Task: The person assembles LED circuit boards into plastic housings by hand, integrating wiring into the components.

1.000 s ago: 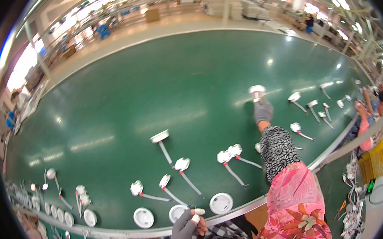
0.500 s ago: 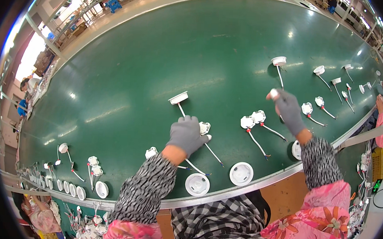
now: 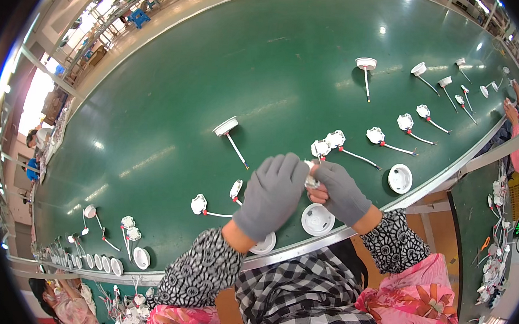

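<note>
My left hand (image 3: 274,189), in a grey glove, curls in front of me with its fingers bent around a small white plastic part (image 3: 311,178). My right hand (image 3: 342,192), gloved with bare fingertips, pinches the same part from the right. The gloves cover most of it. Just beyond the hands lie two white clover-shaped modules (image 3: 334,139) with red collars and white cables. A round white lamp cup (image 3: 318,219) lies below the right hand; another cup (image 3: 264,244) is partly hidden by my left hand. Left of that hand lie two more white modules (image 3: 198,204).
A white cup with a cable (image 3: 226,126) lies farther out on the green table (image 3: 174,97). More cups and modules run along the right side (image 3: 405,122) and at the lower left (image 3: 141,258). A metal rail (image 3: 292,251) edges the table; co-workers sit at both sides.
My right hand has come left and nearer, away from the modules on the right. My left hand has moved slightly right, and the two now meet at the white part. The view has shifted a little.
</note>
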A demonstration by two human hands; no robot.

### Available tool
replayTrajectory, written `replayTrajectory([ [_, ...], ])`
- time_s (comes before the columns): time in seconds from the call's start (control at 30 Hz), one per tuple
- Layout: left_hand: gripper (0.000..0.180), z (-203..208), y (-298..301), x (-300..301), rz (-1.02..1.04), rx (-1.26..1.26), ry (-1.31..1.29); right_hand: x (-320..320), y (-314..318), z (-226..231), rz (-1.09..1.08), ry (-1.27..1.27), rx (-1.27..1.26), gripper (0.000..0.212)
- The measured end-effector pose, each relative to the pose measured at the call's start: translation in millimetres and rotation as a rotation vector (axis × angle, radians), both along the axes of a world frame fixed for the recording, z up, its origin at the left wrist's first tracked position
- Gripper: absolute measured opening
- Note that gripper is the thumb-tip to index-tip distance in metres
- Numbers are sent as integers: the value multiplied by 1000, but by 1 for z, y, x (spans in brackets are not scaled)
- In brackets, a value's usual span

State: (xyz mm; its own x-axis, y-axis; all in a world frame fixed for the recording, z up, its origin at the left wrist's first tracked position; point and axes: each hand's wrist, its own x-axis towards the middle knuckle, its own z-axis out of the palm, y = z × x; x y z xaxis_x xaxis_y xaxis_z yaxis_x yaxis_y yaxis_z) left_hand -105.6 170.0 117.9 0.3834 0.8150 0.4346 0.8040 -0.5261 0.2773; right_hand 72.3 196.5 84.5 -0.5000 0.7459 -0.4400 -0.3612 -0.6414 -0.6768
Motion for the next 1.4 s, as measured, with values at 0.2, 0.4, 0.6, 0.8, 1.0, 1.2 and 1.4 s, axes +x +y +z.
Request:
replayTrajectory([
  [0.2, 42, 25, -66, -28, -18, -669, -465, 39, -34, 5, 211, -37, 202, 22],
  [0.4, 30, 7, -93, -10, -200, -1410, -753, 52, -60, 5, 342, -82, 238, 22],
  [0.6, 34, -4, -107, -11, -260, -1049, -412, 58, -66, 9, 607, -169, 198, 29],
  [0.8, 28, -9, -112, -12, -209, -1765, -1108, 53, -100, 4, 489, -183, 135, 43],
  [1.0, 25, -18, -126, -4, -214, -875, -483, 62, -115, -2, 419, -40, 34, 41],
  [1.2, 36, -36, -126, 2, -263, -729, -466, 60, -123, 7, 276, -7, -258, 39],
  [1.4, 31, -33, -147, -28, -37, -551, -370, 58, -108, 0, 175, -9, -122, 30],
])
